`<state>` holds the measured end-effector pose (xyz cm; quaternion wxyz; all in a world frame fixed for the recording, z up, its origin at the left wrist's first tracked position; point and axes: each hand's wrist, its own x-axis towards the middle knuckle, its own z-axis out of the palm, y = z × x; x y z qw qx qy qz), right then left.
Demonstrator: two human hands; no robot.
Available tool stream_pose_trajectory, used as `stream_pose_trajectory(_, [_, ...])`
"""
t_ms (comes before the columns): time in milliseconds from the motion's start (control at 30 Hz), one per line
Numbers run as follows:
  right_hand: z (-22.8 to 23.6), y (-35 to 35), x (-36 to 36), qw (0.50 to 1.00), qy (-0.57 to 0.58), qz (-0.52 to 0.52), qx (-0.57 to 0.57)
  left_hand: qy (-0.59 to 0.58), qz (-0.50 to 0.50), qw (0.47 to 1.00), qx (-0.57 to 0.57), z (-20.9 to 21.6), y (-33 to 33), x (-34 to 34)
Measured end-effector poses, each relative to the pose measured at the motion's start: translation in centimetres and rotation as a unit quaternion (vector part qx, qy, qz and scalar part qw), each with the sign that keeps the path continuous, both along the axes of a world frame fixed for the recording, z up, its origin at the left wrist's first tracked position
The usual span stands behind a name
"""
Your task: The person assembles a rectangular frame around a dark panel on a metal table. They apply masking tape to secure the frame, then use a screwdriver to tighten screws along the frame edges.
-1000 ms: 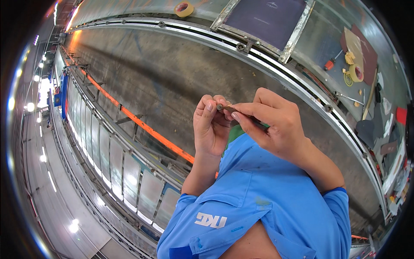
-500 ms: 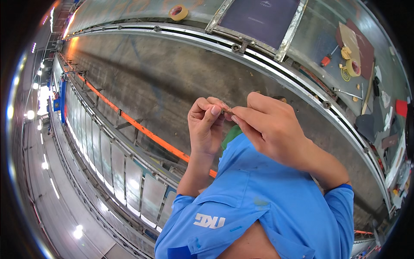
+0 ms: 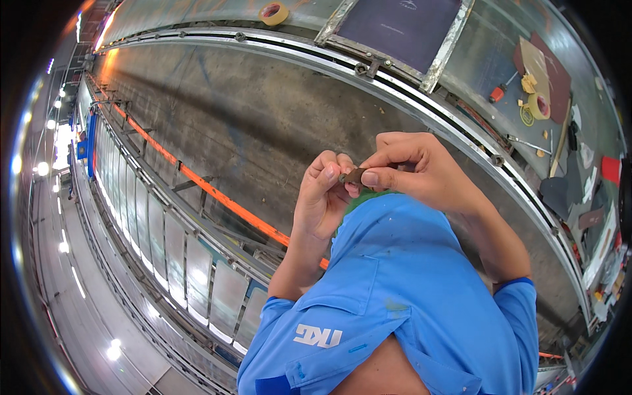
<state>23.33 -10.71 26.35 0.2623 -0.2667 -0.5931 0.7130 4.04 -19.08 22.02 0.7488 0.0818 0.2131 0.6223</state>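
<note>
My left hand (image 3: 324, 191) and my right hand (image 3: 418, 168) meet in front of my blue shirt, fingertips nearly touching. Thumb and fingers of the right hand pinch a small brown piece (image 3: 355, 176), which looks like a folded scrap of abrasive sheet or cloth. At its left end a tiny dark, greyish round tip (image 3: 342, 178) shows between the left thumb and fingers. What that tip belongs to is too small to make out. Both hands are closed and held in the air above the floor.
Ahead runs a metal-edged bench (image 3: 421, 99) with a dark framed panel (image 3: 401, 29). On it lie tape rolls (image 3: 273, 13), a red-handled screwdriver (image 3: 498, 92), maroon sheets (image 3: 552, 72), a ratchet wrench (image 3: 526, 143) and scraps. An orange rail (image 3: 217, 197) passes on my left beside a slatted rack (image 3: 174, 253).
My right hand has turned, its thumb now showing on the brown piece, more of which is visible. The left hand has shifted slightly right.
</note>
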Motion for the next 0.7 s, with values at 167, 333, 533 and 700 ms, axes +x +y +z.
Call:
stream_pose_trajectory(167, [0.1,0.0,-0.1,0.995,0.031,-0.005,-0.097,-0.066,0.011,0.998,-0.020,-0.1,0.2,0.4])
stream_pose_trajectory(333, [0.4,-0.2,0.1,0.992,-0.001,-0.030,-0.125,0.577,0.248,0.717,0.302,1.5,0.5,-0.4])
stream_pose_trajectory(533, [-0.1,-0.4,0.2,0.988,-0.026,-0.052,-0.146,0.779,0.223,0.441,0.386,2.6,1.0,-3.0])
stream_pose_trajectory(700, [0.8,-1.4,-1.1,0.991,0.000,-0.124,-0.043,0.329,0.221,0.911,0.116,1.2,0.0,-3.0])
